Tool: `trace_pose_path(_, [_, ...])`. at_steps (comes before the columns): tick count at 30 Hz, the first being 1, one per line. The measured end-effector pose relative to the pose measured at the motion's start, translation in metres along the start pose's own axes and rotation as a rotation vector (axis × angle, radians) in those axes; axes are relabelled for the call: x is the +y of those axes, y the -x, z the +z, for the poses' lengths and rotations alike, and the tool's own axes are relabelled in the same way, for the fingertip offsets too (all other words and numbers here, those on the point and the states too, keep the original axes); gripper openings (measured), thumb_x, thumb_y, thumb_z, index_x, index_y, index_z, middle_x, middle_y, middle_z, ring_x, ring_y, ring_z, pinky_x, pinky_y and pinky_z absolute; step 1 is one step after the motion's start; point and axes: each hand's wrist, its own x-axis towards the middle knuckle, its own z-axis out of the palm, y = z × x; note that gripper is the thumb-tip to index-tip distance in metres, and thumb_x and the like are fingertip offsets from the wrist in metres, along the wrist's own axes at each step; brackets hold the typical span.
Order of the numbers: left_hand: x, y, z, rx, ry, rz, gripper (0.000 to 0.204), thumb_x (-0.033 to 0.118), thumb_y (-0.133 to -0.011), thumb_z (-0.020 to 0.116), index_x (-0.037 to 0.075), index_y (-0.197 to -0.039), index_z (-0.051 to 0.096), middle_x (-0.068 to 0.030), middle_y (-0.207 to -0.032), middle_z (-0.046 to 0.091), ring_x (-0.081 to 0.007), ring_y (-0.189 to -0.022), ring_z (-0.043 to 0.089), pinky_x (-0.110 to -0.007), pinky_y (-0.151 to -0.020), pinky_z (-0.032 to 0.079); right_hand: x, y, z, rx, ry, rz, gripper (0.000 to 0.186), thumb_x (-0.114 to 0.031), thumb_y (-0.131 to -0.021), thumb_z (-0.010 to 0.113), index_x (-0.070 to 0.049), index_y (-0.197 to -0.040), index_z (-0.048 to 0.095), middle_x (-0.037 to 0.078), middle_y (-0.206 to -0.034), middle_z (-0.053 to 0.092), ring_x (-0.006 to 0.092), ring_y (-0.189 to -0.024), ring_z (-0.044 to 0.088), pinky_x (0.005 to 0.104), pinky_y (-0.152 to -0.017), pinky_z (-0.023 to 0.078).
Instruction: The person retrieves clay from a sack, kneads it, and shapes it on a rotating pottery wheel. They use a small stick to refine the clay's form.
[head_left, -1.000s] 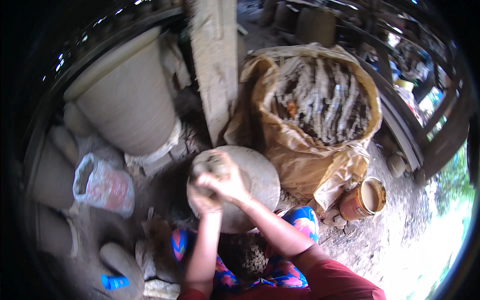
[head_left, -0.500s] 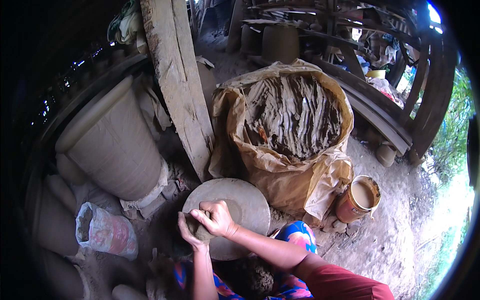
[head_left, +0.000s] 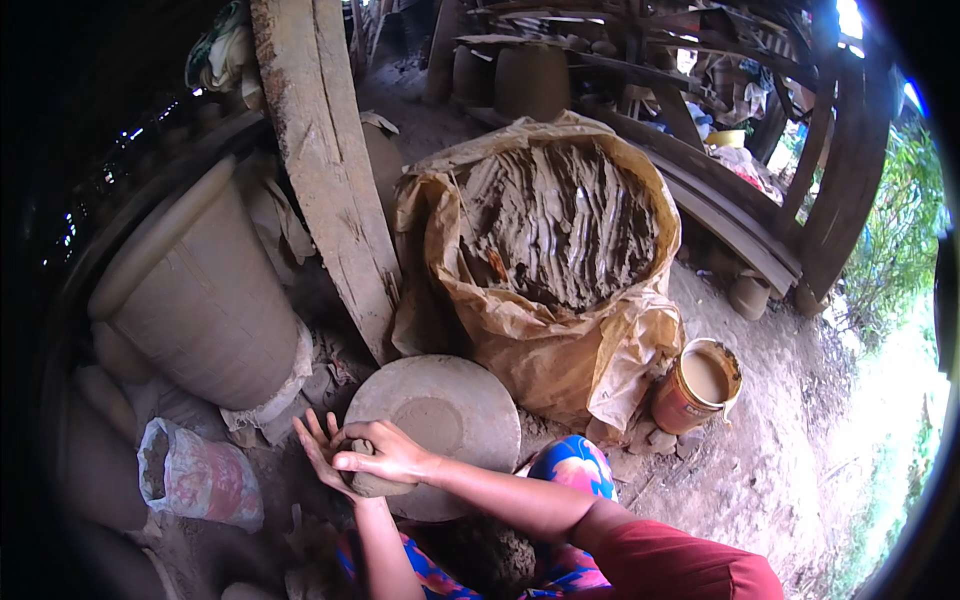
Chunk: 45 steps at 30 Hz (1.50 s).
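Below the middle of the view, a lump of grey clay is held between my two hands. My left hand is under and to the left of it, palm against the clay, with its fingers spread and pointing up. My right hand is curled over the top of the lump, thumb lying across it. Behind the hands is a round stone-like disc with a darker circle in its middle. My knee in blue and pink patterned cloth shows at its front right.
A large sack of wet clay stands behind the disc, a bucket of muddy liquid to its right. A large clay pot, a small white sack and a wooden post are at left. Wooden beams and greenery line the right.
My hands with the clay have moved left and toward me, off the disc's middle, and my left fingers have spread. The view has shifted, so the surroundings sit further left and lower than at first.
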Motion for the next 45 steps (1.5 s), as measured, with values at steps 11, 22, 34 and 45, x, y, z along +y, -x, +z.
trace_pose_path(11, [-0.004,0.032,0.039,0.041,0.235,-0.27,0.048,0.038,-0.082,0.041,0.008,-0.12,0.039,-0.0097,-0.118,0.044,-0.0232,-0.111,0.04,-0.037,-0.094,0.03,0.007,-0.01,-0.022,0.799,-0.324,-0.206,0.043,-0.03,-0.087,0.038,0.003,-0.069,0.056,0.01,-0.061,0.057,0.017,-0.059,0.054,0.0286,-0.059,0.042])
trace_pose_path(22, [0.021,0.009,0.017,0.085,-0.247,-0.047,0.037,0.025,-0.081,0.05,-0.006,-0.1,0.051,-0.0137,-0.098,0.051,-0.0224,-0.088,0.05,-0.032,-0.074,0.043,-0.011,-0.007,-0.026,0.443,0.3,-0.263,0.067,-0.055,-0.064,0.06,0.007,-0.086,0.05,0.024,-0.079,0.054,0.0376,-0.072,0.054,0.0399,-0.066,0.044])
trace_pose_path(34, [0.0,0.012,-0.005,-0.046,-0.032,-0.098,0.06,0.038,-0.081,0.048,-0.001,-0.123,0.031,-0.0178,-0.117,0.039,-0.0242,-0.102,0.043,-0.034,-0.087,0.034,0.005,-0.001,-0.001,0.477,0.193,-0.178,0.04,-0.029,-0.077,0.055,-0.001,-0.051,0.044,0.015,-0.046,0.04,0.0269,-0.039,0.041,0.0327,-0.042,0.033])
trace_pose_path(45, [0.002,0.001,-0.003,-0.348,0.348,-0.332,0.063,0.052,-0.085,0.026,0.009,-0.13,0.026,-0.005,-0.13,0.031,-0.0184,-0.12,0.025,-0.034,-0.099,0.017,0.013,-0.028,-0.017,0.228,-0.255,0.051,0.057,-0.05,-0.078,0.046,-0.003,-0.112,0.047,0.018,-0.102,0.055,0.027,-0.096,0.052,0.033,-0.084,0.038])
